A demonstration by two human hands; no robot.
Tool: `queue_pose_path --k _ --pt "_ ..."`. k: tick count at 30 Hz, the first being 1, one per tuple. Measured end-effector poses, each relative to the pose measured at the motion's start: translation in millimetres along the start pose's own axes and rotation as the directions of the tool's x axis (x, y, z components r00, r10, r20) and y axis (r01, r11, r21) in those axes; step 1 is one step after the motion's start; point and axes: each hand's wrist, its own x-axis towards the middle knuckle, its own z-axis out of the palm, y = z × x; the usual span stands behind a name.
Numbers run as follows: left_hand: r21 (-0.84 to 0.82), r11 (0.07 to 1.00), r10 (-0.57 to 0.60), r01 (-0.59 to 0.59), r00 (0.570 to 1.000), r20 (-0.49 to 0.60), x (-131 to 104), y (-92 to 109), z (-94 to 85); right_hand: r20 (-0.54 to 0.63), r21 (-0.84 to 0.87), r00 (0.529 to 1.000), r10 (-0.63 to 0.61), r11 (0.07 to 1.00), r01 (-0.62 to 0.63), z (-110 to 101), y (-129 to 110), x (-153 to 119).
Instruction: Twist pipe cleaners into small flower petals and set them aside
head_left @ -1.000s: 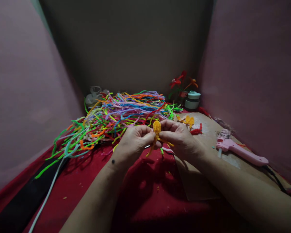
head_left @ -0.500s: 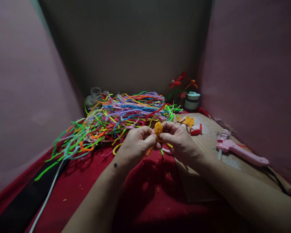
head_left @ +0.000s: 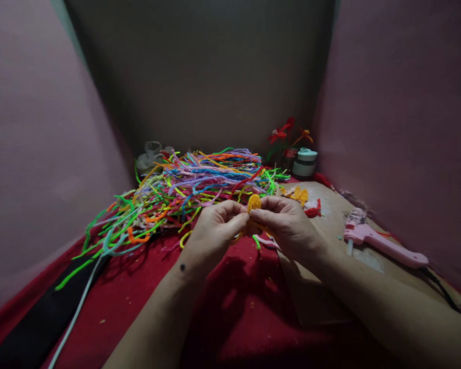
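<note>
Evidently, yellow piece (head_left: 254, 201): pinched in left hand (head_left: 225, 223), right hand (head_left: 286, 221), likely for steadiness.
Glue gun (head_left: 386, 246): right of yellow piece, probably within reach.

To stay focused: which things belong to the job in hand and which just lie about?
Belongs:
yellow fuzzy rounded piece, pinched between left hand and right hand
probably heap of multicoloured fuzzy stems
perhaps pink plastic glue gun, unheld

Apparently just lying about:
pale green lidded round container
red fuzzy flowers
thin white cable
</note>
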Motion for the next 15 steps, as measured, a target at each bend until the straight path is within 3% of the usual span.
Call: queue_pose_path --k 3,10,15 --pt "-0.039 0.999 0.024 -0.021 0.998 0.064 2.6 -5.2 -0.8 -0.027 -0.011 1.000 -0.010 1.000 0.010 1.0 -0.3 -1.1" --pt "-0.025 0.999 0.024 -0.024 0.999 0.034 2.7 -6.2 -0.7 -0.010 -0.059 0.999 -0.047 0.997 0.046 -3.0 -4.5 2.4" --pt "0.018 0.999 0.031 -0.033 0.995 0.097 2.4 -8.4 -3.6 -0.058 -0.101 0.994 -0.088 0.992 0.081 -5.8 -7.8 5.6"
